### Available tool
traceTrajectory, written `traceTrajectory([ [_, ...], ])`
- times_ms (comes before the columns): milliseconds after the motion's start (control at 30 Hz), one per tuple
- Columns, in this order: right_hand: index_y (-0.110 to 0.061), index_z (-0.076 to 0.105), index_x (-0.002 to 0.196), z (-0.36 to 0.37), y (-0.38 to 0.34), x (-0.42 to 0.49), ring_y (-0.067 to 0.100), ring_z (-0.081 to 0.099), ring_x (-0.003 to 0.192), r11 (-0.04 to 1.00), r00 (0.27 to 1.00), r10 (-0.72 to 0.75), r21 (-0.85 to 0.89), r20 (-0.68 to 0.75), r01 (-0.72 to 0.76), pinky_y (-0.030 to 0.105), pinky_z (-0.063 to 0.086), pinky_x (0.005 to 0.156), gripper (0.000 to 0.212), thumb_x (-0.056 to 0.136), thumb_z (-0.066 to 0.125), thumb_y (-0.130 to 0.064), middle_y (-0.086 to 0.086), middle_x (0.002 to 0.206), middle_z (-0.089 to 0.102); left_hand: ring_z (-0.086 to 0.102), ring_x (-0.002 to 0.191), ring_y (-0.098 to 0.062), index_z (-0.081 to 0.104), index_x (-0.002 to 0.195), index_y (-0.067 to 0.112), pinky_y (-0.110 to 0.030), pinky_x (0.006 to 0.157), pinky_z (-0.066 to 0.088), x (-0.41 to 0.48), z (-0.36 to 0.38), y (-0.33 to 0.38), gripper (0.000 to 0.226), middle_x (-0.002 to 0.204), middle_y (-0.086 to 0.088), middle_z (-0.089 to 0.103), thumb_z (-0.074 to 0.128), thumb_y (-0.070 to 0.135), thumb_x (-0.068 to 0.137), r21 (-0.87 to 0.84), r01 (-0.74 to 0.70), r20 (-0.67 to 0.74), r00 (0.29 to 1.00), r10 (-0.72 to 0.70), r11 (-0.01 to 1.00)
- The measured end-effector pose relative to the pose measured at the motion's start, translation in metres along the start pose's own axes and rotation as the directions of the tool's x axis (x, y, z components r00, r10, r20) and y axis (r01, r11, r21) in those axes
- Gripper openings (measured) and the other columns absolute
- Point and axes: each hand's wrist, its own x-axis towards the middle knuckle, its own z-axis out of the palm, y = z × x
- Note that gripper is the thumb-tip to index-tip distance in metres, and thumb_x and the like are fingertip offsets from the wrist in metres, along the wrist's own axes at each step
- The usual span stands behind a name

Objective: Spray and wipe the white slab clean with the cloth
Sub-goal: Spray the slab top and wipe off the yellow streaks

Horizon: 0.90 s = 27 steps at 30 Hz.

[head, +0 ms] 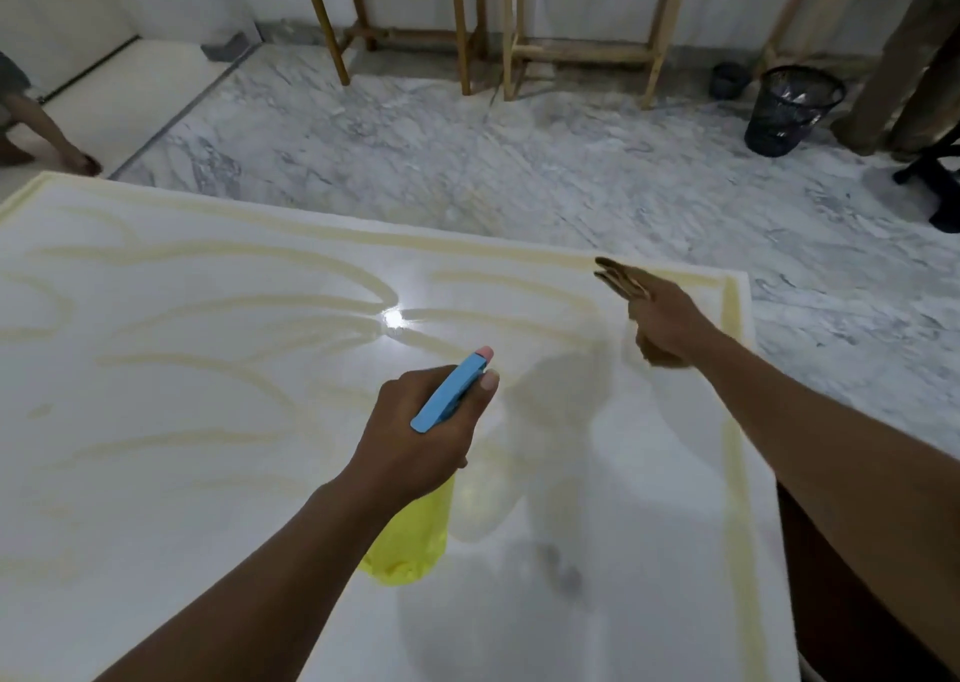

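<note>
Now grips the spray bottle [410, 536] in curled left hand [415, 437] above the white slab [182, 421]; has the cloth [621, 279] at the right hand [670, 325] near the slab's far right corner, finger pose blurred, cannot tell.

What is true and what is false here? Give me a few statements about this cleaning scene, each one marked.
1. The left hand holds a spray bottle. True.
2. The bottle's body is red. False: it is yellow, with a blue head.
3. The right hand holds a cloth near the far right corner of the slab. True.
4. The wastebasket stands on the slab. False: it stands on the marble floor beyond it.
</note>
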Motion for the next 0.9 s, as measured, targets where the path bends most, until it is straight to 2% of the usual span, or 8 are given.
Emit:
traceTrajectory([
  [67,-0.034,0.041,0.15,0.014,0.016,0.042,0.019,0.033,0.148,0.98,0.991,-0.105,-0.161,0.082,0.117,0.03,0.034,0.102,0.06,0.098,0.042,-0.005,-0.001,0.158,0.038,0.066,0.048,-0.014,0.076,0.096,0.008,-0.018,0.05,0.053,0.016,0.002,-0.008,0.032,0.076,0.026,0.076,0.067,0.039,0.101,-0.003,0.029,-0.021,0.999,-0.029,1.0],
  [200,-0.03,0.027,0.156,0.047,0.055,0.085,0.018,-0.003,0.155,0.758,0.944,-0.279,-0.562,0.178,0.331,0.045,0.001,0.123,0.06,0.096,0.029,-0.036,-0.005,0.168,0.009,0.067,0.058,-0.037,0.076,0.09,0.035,-0.014,0.05,0.052,0.033,0.011,-0.017,0.015,0.09,-0.026,0.074,0.067,0.044,0.097,-0.032,0.009,-0.027,1.0,-0.01,0.999],
  [333,-0.026,0.012,0.159,0.051,0.071,0.078,0.02,-0.01,0.154,0.6,0.876,-0.392,-0.643,0.281,0.475,0.043,-0.006,0.123,0.073,0.09,0.012,-0.047,-0.003,0.168,0.004,0.068,0.059,-0.036,0.07,0.099,0.054,-0.016,0.051,0.054,0.035,0.019,-0.025,0.008,0.091,-0.028,0.074,0.066,0.049,0.094,-0.061,0.02,0.001,1.0,-0.02,0.998],
  [467,-0.02,0.011,0.159,0.074,0.069,0.04,0.024,-0.01,0.154,0.51,0.82,-0.448,-0.651,0.357,0.562,0.044,-0.004,0.124,0.074,0.09,0.016,-0.047,0.004,0.168,0.002,0.071,0.05,-0.022,0.077,0.092,0.036,-0.016,0.051,0.053,0.025,0.016,-0.028,0.016,0.084,-0.014,0.075,0.065,0.045,0.099,-0.033,-0.03,-0.001,1.0,0.03,0.999],
  [533,-0.02,0.011,0.159,0.093,0.072,0.004,0.025,-0.009,0.154,0.465,0.78,-0.476,-0.637,0.406,0.615,0.043,-0.003,0.124,0.073,0.092,0.021,-0.047,0.003,0.167,0.001,0.071,0.05,-0.022,0.077,0.098,0.04,-0.017,0.052,0.054,0.013,0.01,-0.027,0.012,0.089,-0.025,0.073,0.066,0.044,0.099,-0.042,-0.035,0.001,0.999,0.035,0.999],
  [633,-0.023,0.003,0.158,0.115,0.081,-0.054,0.026,-0.007,0.155,0.465,0.767,-0.486,-0.619,0.418,0.632,0.045,-0.001,0.125,0.071,0.094,0.026,-0.043,0.003,0.168,0.0,0.071,0.052,-0.028,0.08,0.107,0.018,-0.019,0.052,0.055,-0.013,-0.003,-0.025,0.03,0.093,-0.032,0.072,0.066,0.043,0.1,-0.032,-0.072,-0.001,0.997,0.072,0.997],
  [767,-0.022,0.007,0.16,0.158,0.082,-0.145,0.027,-0.007,0.155,0.433,0.747,-0.488,-0.618,0.452,0.657,0.046,-0.001,0.123,0.073,0.094,0.03,-0.042,0.004,0.168,0.002,0.069,0.052,-0.029,0.071,0.097,0.059,-0.019,0.051,0.055,-0.065,-0.023,-0.022,0.022,0.094,-0.031,0.071,0.066,0.038,0.103,-0.052,-0.137,-0.011,0.991,0.137,0.989],
  [900,-0.022,0.012,0.16,0.203,0.086,-0.237,0.024,-0.006,0.155,0.473,0.723,-0.507,-0.55,0.469,0.688,0.043,-0.004,0.123,0.067,0.097,0.028,-0.039,0.001,0.168,0.004,0.07,0.05,-0.018,0.068,0.105,0.059,-0.021,0.053,0.056,-0.134,-0.042,-0.035,0.021,0.093,-0.016,0.076,0.066,0.039,0.103,-0.056,-0.142,-0.058,0.989,0.138,0.988],
])
